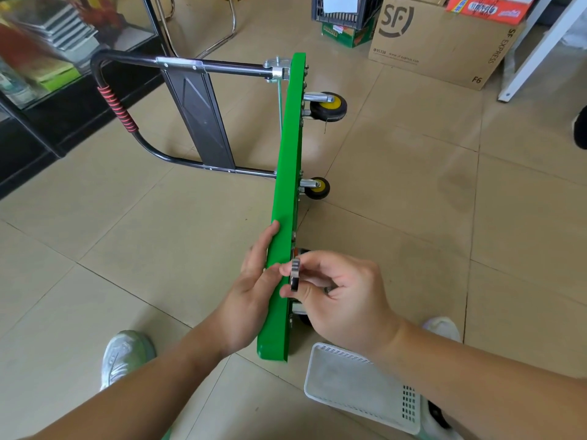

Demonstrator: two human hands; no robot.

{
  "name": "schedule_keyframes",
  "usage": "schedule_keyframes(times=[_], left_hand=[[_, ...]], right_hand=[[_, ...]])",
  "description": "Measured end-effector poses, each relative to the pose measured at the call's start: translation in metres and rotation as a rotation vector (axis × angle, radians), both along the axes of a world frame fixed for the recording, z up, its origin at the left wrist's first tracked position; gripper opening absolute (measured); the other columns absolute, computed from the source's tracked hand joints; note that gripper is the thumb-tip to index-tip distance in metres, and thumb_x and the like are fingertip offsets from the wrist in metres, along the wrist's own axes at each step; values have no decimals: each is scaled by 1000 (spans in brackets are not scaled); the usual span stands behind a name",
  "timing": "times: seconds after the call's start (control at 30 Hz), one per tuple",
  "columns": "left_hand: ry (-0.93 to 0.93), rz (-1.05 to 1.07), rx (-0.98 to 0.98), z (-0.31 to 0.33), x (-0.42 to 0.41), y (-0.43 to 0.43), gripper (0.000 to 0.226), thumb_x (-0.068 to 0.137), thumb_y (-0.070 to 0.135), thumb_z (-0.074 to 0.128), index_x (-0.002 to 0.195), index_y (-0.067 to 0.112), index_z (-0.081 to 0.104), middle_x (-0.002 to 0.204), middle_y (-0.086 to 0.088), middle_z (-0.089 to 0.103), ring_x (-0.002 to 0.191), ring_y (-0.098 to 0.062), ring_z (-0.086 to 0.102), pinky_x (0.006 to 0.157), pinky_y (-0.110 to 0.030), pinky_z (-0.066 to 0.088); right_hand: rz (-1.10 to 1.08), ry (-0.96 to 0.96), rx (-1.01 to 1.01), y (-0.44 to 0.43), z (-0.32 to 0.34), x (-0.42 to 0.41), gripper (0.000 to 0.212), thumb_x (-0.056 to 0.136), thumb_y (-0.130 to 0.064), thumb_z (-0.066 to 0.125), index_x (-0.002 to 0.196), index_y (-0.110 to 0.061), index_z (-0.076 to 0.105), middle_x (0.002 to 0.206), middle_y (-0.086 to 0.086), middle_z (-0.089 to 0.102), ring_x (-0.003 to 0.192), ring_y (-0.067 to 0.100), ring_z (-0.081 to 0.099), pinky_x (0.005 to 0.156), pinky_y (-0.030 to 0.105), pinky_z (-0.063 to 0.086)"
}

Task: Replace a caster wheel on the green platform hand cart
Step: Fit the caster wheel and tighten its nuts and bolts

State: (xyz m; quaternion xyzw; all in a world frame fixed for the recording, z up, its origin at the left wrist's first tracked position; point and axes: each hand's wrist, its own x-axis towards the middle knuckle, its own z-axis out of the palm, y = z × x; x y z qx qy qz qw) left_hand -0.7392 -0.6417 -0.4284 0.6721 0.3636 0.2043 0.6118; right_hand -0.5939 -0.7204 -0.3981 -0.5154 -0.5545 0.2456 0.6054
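A white basket (346, 376) lies just beside the green cart's (287, 154) near end, partly under the right forearm. The cart stands on edge on the floor. The left hand (254, 281) presses flat against its deck, and the right hand (343, 296) pinches a metal tool (294, 274) at the underside. Farther along, two yellow-hubbed casters (328, 107) jut over open tile, with a cardboard box (438, 42) beyond.

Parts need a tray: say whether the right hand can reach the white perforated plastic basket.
Probably yes: the white perforated plastic basket lies just below that forearm, nothing between; but the right hand holds a silver metal tool.
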Motion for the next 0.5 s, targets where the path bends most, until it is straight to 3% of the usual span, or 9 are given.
schedule_keyframes(times=[0.23, 0.4, 0.5], left_hand=[[21, 6, 6, 2, -1, 0, 66, 87, 62, 38, 150, 55, 19, 154, 21, 35, 145, 0, 31, 124, -40, 24], [40, 25, 2, 5, 0, -2, 61, 96, 46, 38, 154, 48, 20, 155, 26, 30, 144, 8, 28, 124, -32, 23], [46, 27, 8, 7, 1, -1, 62, 96, 46, 38, 155, 45, 20, 156, 25, 30, 143, 9, 27, 123, -28, 23]], right_hand=[[-2, 123, -122, 10, 0, 0, 14, 78, -22, 77, 90, -17, 70, 87, -13, 74, 84, 13, 75, 84, 35, 61], [-38, 190, -190, 14, 6, -1, 19, 75, -8, 77, 88, -18, 69, 83, -7, 75, 82, 13, 74, 84, 30, 60], [-39, 112, -173, 16, 11, -2, 22, 78, -11, 75, 93, -25, 68, 85, -8, 74, 84, 12, 74, 85, 30, 60]])
